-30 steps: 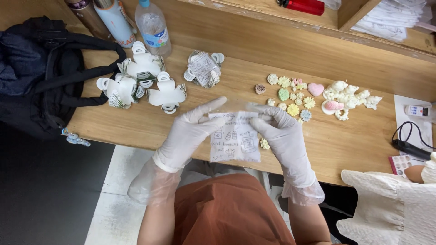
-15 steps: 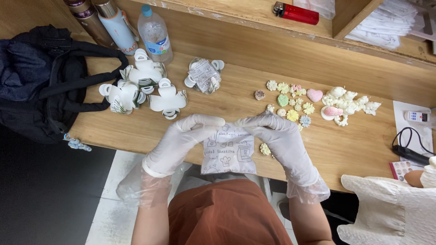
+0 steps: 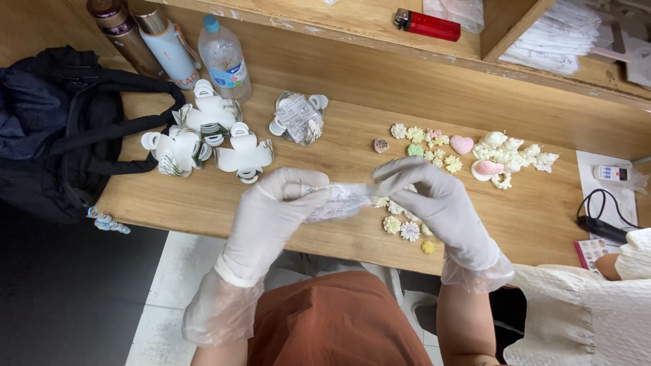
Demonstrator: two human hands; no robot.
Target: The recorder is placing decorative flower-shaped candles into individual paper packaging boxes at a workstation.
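Gripping one small clear bag [image 3: 342, 200] between them, both gloved hands, left [image 3: 271, 220] and right [image 3: 434, 203], are closed on its ends, above the desk's [image 3: 203, 196] front edge. Flower charms [image 3: 407, 227] lie just under the right hand; white clips [image 3: 203, 135] near the back left.

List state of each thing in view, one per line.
left hand: gloved, gripping the bag's left end
right hand: gloved, gripping the bag's right end
clear plastic bag: held flat between both hands
water bottle: upright, capped
red lighter: lying on shelf
black bag: slumped on table edge
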